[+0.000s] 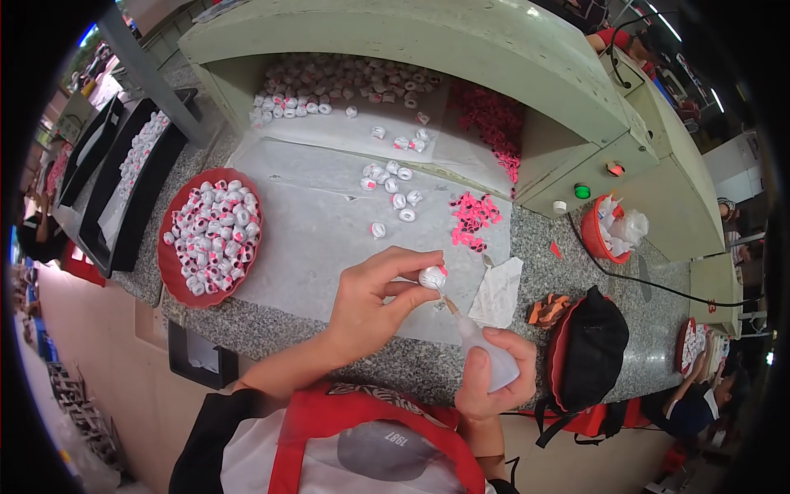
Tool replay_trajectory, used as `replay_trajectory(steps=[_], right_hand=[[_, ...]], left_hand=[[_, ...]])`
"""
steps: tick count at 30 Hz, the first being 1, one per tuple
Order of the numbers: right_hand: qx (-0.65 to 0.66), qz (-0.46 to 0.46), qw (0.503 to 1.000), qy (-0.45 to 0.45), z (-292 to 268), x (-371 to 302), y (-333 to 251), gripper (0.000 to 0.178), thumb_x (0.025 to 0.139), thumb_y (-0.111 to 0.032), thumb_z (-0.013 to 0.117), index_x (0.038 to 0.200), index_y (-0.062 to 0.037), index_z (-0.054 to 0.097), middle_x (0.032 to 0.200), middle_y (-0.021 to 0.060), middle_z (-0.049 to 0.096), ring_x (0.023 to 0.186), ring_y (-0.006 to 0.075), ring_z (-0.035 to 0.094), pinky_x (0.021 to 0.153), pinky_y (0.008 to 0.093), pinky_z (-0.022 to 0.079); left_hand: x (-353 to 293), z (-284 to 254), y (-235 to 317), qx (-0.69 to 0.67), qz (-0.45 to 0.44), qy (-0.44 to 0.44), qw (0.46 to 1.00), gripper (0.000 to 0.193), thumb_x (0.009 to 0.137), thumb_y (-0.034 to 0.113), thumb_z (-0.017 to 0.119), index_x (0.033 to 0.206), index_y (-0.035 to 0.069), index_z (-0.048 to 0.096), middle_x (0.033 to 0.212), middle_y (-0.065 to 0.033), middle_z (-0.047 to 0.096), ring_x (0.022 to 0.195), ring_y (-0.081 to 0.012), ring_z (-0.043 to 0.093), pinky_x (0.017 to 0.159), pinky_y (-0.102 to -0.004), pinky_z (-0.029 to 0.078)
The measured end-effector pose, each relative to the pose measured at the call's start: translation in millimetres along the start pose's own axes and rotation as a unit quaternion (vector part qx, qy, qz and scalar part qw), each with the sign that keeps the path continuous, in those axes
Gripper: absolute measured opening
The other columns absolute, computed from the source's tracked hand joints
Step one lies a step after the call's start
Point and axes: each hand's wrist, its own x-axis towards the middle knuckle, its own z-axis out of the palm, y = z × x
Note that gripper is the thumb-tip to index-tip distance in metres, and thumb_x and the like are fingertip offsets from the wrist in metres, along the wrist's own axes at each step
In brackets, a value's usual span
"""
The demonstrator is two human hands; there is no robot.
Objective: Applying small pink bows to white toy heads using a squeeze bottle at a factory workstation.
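Between the thumb and fingers of my left hand (362, 305) is a small white rounded piece (430, 278) with a pink patch on its edge. My right hand (494, 393) is wrapped around a translucent squeeze bottle (471, 333). The bottle's thin nozzle points up and left, its tip close to the white piece; I cannot tell whether they touch. Both hands are over the near part of a pale paper sheet (304, 222). Beyond them lie several loose white pieces (399, 200) and a pile of small flat pink pieces (475, 216).
A red scalloped bowl (170, 276) full of white pieces stands at left, with black trays (132, 235) beyond it. A greenish cabinet (395, 33) overhangs more pieces at the back. At right are a crumpled paper (497, 293), a black bag (599, 346), a red basket (594, 243) and a cable (658, 291).
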Motion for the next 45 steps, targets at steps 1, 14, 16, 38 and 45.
replay_trajectory(steps=[1,14,16,38,45], right_hand=[[0.001,0.0,1.0,0.001,0,0,0,0.023,0.074,-0.011,0.058,0.09,0.0035,0.052,0.082,0.0097,0.054,0.07,0.0129,0.051,0.064,0.0227,0.041],[-0.008,-0.015,1.0,0.0,2,14,2,0.019,0.073,-0.012,0.059,0.085,0.0012,0.055,0.077,0.0096,0.058,0.063,0.0131,0.054,0.057,0.0227,0.042],[-0.023,-0.033,0.999,-0.01,2,18,-2,0.018,0.072,-0.012,0.06,0.083,0.0009,0.056,0.075,0.0101,0.059,0.064,0.0142,0.055,0.058,0.0233,0.043],[-0.003,-0.05,0.999,-0.017,-17,26,13,0.019,0.067,-0.004,0.06,0.084,0.0016,0.054,0.07,0.0114,0.06,0.055,0.0176,0.056,0.05,0.0253,0.044],[-0.016,-0.088,0.995,-0.045,-19,30,6,0.022,0.064,0.001,0.061,0.085,0.0013,0.055,0.07,0.011,0.061,0.051,0.0205,0.057,0.047,0.0268,0.045]], left_hand=[[0,0,0,0.006,-0.003,0.001,1.0,0.033,0.073,-0.012,0.055,0.105,-0.006,0.051,0.102,-0.0139,0.052,0.096,-0.02,0.054,0.078,-0.0287,0.051],[4,5,-3,-0.036,-0.001,0.017,0.999,0.032,0.073,-0.009,0.056,0.104,0.0,0.057,0.098,-0.009,0.053,0.088,-0.0134,0.054,0.076,-0.0247,0.051],[5,2,-3,-0.034,0.006,0.016,0.999,0.032,0.073,-0.009,0.056,0.104,0.001,0.057,0.099,-0.01,0.054,0.091,-0.0141,0.054,0.077,-0.0254,0.051],[14,4,-7,-0.179,-0.167,-0.031,0.969,0.038,0.07,-0.009,0.059,0.107,-0.003,0.051,0.101,-0.0198,0.058,0.089,-0.0248,0.059,0.081,-0.0338,0.048],[12,1,-9,-0.177,-0.148,-0.018,0.973,0.038,0.07,-0.009,0.058,0.107,-0.003,0.052,0.101,-0.02,0.057,0.09,-0.0241,0.059,0.082,-0.0341,0.047]])
